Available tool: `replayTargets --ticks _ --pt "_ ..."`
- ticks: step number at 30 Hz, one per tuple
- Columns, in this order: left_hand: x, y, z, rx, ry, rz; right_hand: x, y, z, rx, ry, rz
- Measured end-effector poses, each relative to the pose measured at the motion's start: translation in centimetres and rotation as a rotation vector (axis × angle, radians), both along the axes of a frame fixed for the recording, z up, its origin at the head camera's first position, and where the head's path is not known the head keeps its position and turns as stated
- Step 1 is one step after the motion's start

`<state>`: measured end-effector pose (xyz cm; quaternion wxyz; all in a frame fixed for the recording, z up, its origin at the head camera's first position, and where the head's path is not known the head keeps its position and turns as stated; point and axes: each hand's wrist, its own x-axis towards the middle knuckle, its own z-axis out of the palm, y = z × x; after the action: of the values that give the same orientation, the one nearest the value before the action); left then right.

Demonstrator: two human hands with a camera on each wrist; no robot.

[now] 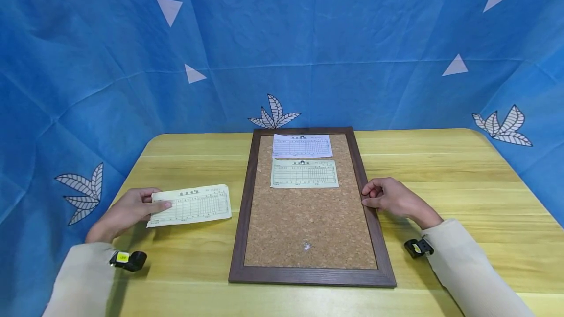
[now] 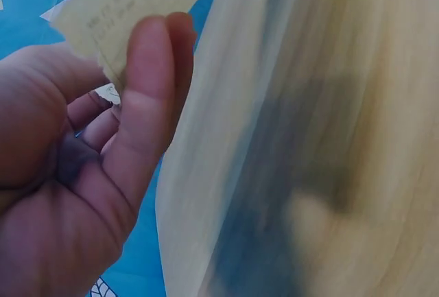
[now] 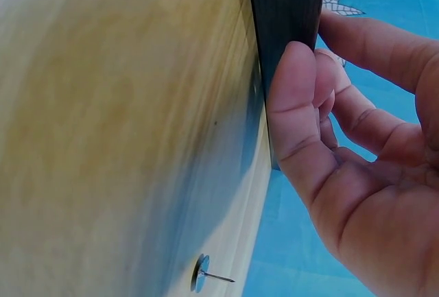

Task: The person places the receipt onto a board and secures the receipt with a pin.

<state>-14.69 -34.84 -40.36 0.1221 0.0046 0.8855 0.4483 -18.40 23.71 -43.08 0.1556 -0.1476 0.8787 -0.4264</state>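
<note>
My left hand pinches a pale yellow-green printed slip above the table's left side. In the left wrist view, the fingertips hold the slip's end. My right hand grips the right edge of a cork board with a dark wooden frame. Seen from the right wrist, bent fingers lie against the frame's side. On the board's upper part are a lilac slip and, below it, a pale green slip. A dark round mark shows at each one's top.
The board lies on a yellow wood-grain table. A thumbtack rests on the table near the right hand, its pin pointing sideways. A small pale spot marks the lower cork. Blue patterned cloth hangs behind and beside the table.
</note>
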Motion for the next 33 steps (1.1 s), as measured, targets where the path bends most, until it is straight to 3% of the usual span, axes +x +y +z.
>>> replayTargets --ticks 8,33 --pt "-0.1 0.0 0.2 -0.029 0.026 -0.007 0.0 0.0 0.0 0.003 -0.004 -0.001" --pt "-0.6 1.3 0.4 0.026 0.026 -0.031 -0.2 -0.1 0.1 -0.008 -0.028 -0.004"
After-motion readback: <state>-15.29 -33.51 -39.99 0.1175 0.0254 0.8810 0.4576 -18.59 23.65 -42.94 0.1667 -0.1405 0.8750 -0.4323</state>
